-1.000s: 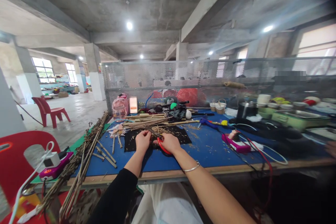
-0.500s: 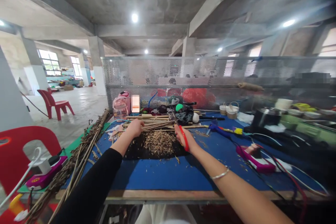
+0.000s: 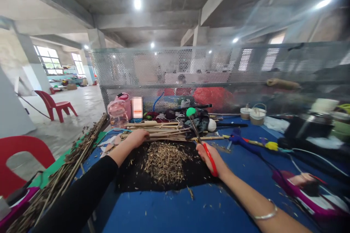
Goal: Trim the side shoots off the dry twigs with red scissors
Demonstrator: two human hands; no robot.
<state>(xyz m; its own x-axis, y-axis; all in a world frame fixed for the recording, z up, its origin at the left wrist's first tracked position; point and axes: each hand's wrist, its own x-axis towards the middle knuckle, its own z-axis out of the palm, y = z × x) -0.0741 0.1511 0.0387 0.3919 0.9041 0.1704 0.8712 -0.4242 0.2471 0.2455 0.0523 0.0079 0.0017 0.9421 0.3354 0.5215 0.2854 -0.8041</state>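
My right hand [image 3: 212,158] is closed around red-handled scissors [image 3: 210,160], whose metal blades point up and away over the right ends of some thin dry stalks [image 3: 169,135]. At the left ends of these stalks, my left hand [image 3: 139,138] has its fingers bent and closed on them; the fingertips are partly hidden. Between and below both hands lies a heap of small dry brown pieces, like pods or cut stalk bits [image 3: 165,162], on a black cloth [image 3: 131,174]. Loose pieces are scattered around the heap.
Long dry branches [image 3: 68,167] lie along the left edge of the blue table [image 3: 153,211]. Behind the stalks stand a pink bottle [image 3: 119,113], a green ball [image 3: 191,111] and a white ball [image 3: 212,125]. A purple power strip [image 3: 306,196] with cables lies right. A perforated metal screen [image 3: 164,65] rises behind.
The view has moved closer and lower over the table. My right hand with the scissors sits a little farther from the heap; my left hand stays at the stalks' left ends.
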